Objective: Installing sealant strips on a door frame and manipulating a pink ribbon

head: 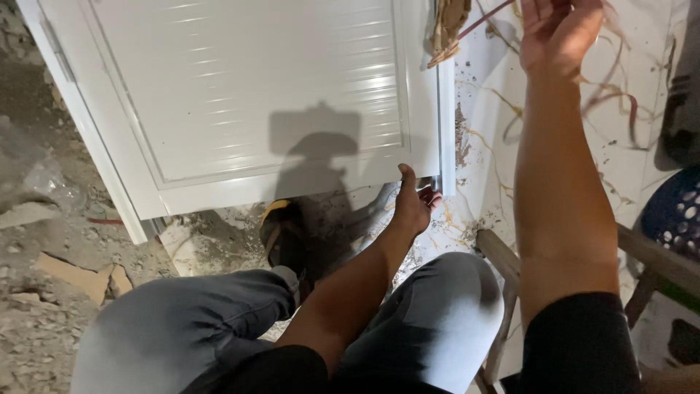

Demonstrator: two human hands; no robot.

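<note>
Head view. A white panelled door [248,102] fills the upper left and centre of the frame, its long axis running out past the top edge and its lower edge ending a little above a rubble-strewn floor [44,241]. The left hand [414,204] sits at centre frame, at the door's lower right corner. Its thumb points up against the face of the bottom rail while the fingers curl round the corner edge, so the hand is closed in a pinch on the door's edge. The door lies directly above and to the left of this hand, in contact with it.

The right hand [555,33] is raised at the upper right of the frame, well apart from the door's lower corner and to the right of the door's right edge. Its fingers are partly cut off by the top of the frame; whether it grips anything cannot be told. Thin reddish strands [620,95] trail around it across the marbled white wall [496,146].

The left hand is clearly the nearer one to the door's bottom corner.

Lower frame: knees in grey trousers [182,321], a sandalled foot [284,233] under the door's lower edge, and a wooden stool rail [503,259] at lower right.
</note>
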